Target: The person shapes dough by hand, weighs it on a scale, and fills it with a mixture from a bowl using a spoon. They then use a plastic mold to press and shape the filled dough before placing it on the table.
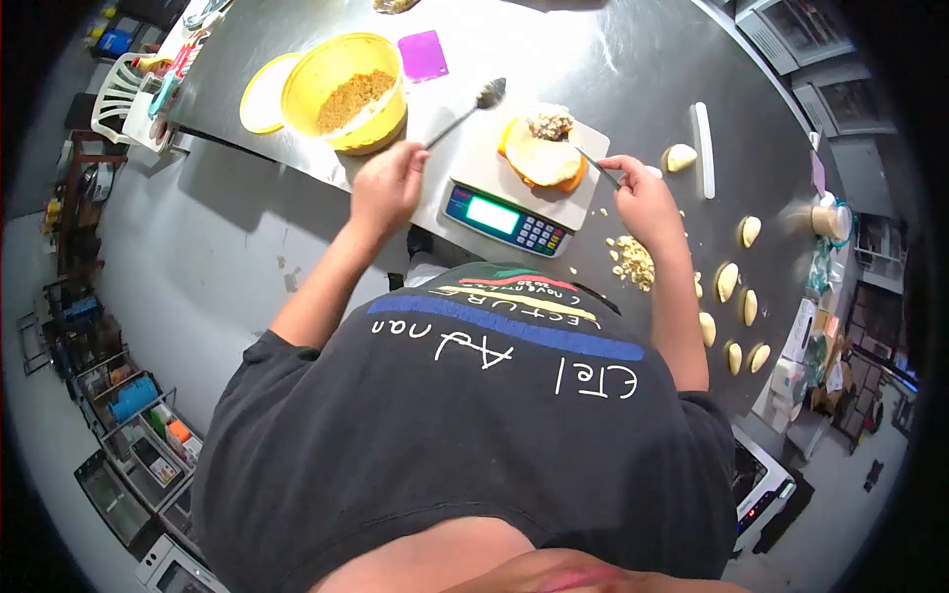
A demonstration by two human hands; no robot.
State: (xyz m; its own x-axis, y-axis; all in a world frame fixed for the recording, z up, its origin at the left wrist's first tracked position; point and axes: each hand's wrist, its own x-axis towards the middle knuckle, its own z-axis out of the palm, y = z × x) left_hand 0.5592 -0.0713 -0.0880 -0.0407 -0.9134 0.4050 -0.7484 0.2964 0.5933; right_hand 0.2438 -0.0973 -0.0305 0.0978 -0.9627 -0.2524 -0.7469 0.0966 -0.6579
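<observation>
My left hand [386,190] is closed round the handle of a spoon [489,94], whose bowl is raised left of the scale. Pinched in my right hand [641,198] is a thin metal utensil [600,170], its tip at the edge of a flat piece of dough [542,158]. The dough lies over something orange on the digital scale [481,170], with a lumpy filling [550,122] at its far edge. Left of the scale stands a yellow tub [392,111] holding brown crumbly filling [354,99].
A yellow-rimmed lid [267,96] lies beside the tub, a purple card [423,56] beyond it. On the metal table's right are a white bar [704,150], several shaped dough pieces [728,281] and small dough bits [633,264]. A white chair [121,109] stands far left.
</observation>
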